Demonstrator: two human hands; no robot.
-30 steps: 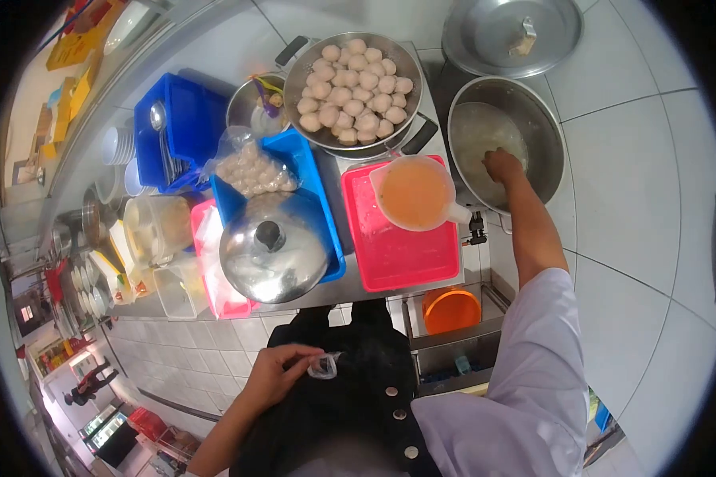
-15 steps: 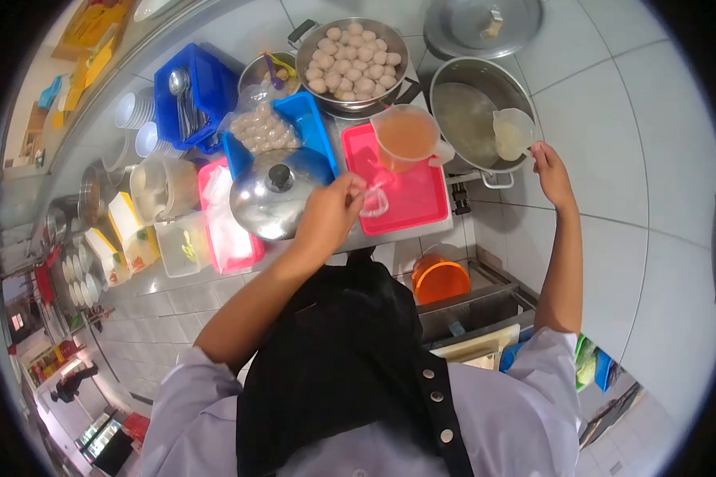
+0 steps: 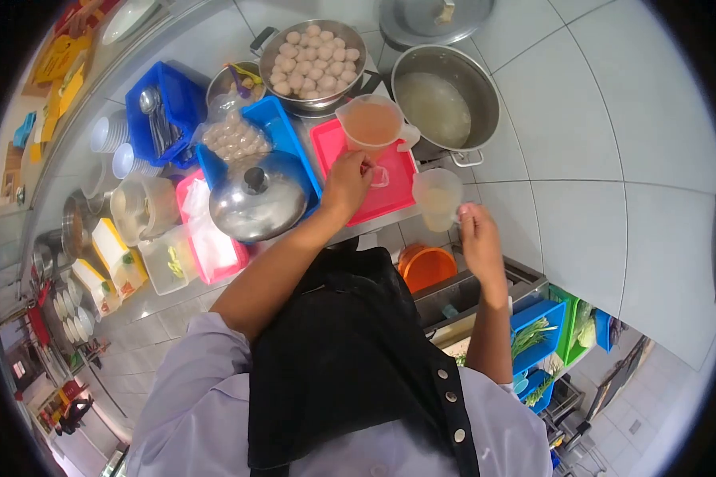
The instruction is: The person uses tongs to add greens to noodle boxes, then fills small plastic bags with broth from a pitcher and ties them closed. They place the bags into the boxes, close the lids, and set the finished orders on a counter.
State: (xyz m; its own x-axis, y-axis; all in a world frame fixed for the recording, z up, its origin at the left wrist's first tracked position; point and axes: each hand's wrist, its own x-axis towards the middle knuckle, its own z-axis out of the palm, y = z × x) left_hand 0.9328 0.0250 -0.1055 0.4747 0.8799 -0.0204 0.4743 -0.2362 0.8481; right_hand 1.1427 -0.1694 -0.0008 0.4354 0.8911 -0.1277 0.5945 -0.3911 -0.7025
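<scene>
My right hand (image 3: 481, 238) grips the handle of a translucent plastic jug (image 3: 437, 195) with some cloudy, pale liquid inside. The jug is clear of the stockpot (image 3: 484, 119), in front of its rim. My left hand (image 3: 347, 189) pinches a small, clear plastic bag (image 3: 380, 176) over the pink tray (image 3: 386, 203). On that tray, just beyond my left fingers, stands a larger jug (image 3: 370, 127) of orange-brown liquid. Pale, cloudy broth (image 3: 431, 110) lies in the stockpot.
A pan of meatballs (image 3: 314, 63) stands behind the tray. Left of my arm are a domed metal lid (image 3: 258, 199), a blue tray (image 3: 290, 143) with bagged balls (image 3: 235, 139), and a cutlery basket (image 3: 187, 119). An orange bucket (image 3: 427, 270) sits below the counter edge.
My right hand has lifted the jug out of the stockpot and brought it left and nearer, beside the pink tray. The left hand still holds the bag, a little closer to the larger jug.
</scene>
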